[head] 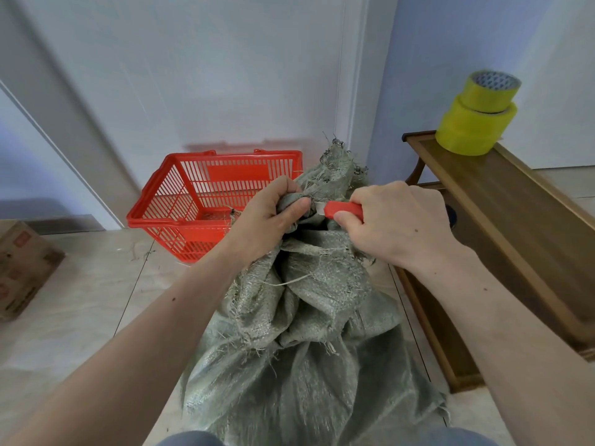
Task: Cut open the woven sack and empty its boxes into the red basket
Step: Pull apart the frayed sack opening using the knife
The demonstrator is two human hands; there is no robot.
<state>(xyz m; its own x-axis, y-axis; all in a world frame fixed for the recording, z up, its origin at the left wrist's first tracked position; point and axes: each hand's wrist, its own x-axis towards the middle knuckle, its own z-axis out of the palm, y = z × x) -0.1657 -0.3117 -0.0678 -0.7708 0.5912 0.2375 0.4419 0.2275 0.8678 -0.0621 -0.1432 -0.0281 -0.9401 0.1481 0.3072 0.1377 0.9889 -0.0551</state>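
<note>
Grey-green woven plastic sack (309,333) stands on the pale tiled floor (80,300) right in front of the person, btwn the forearms. Long axis runs roughly upright, bunched neck at top, frayed mouth (338,162) pointing up and slightly away twd the wall. Loose threads hang off folds all down the front. No print or lettering readable on the sack.

Left hand (270,217) grips the bunched neck, fingers and thumb curled tight round the fabric. Right hand (396,220) is closed round a red-handled utility knife (343,210), thumb along the handle's near side. Knife lies near horizontal, blade end pointing left; short metal blade (319,207) touches the sack fabric just beside the left thumb.

Red plastic slatted shopping basket (212,204) sits on the floor behind-left of the sack, against the white wall, tilted w/ its open top facing the camera. Its right end is partly hidden by the sack and left hand. Blank red panel on the far wall, no text visible.

Far left: brown cardboard box (22,268) w/ red printed marks, too blurred to read. Right: dark wooden bench (515,201) just beside the sack, w/ two yellow tape rolls (476,117) stacked at its far end, smaller on top; patterned inner core, nothing legible.
</note>
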